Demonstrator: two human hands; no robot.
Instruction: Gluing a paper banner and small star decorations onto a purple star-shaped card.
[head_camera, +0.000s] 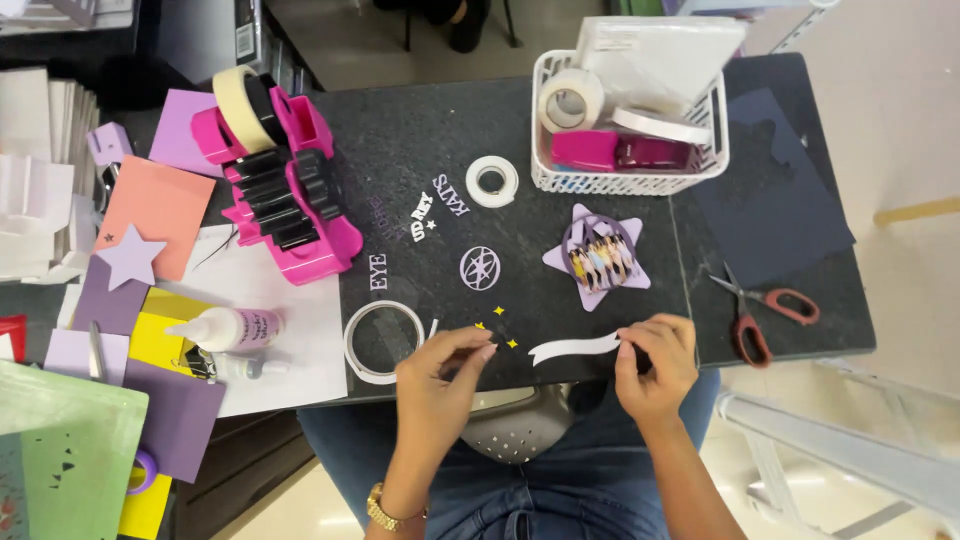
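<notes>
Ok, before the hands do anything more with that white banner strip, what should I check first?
1. Right hand pinching the right end of the white banner strip: ok.
2. Banner strip lying flat on the dark table: ok, though its right end is hidden under the fingers.
3. Left hand holding something small at its fingertips: cannot tell, too small to make out.
4. Small yellow stars apart from the strip: ok, they lie just left of it.
5. Glue bottle close by: ok, on the white paper to the left, lying on its side.
6. Scissors away from both hands: ok, on the table to the right.
</notes>
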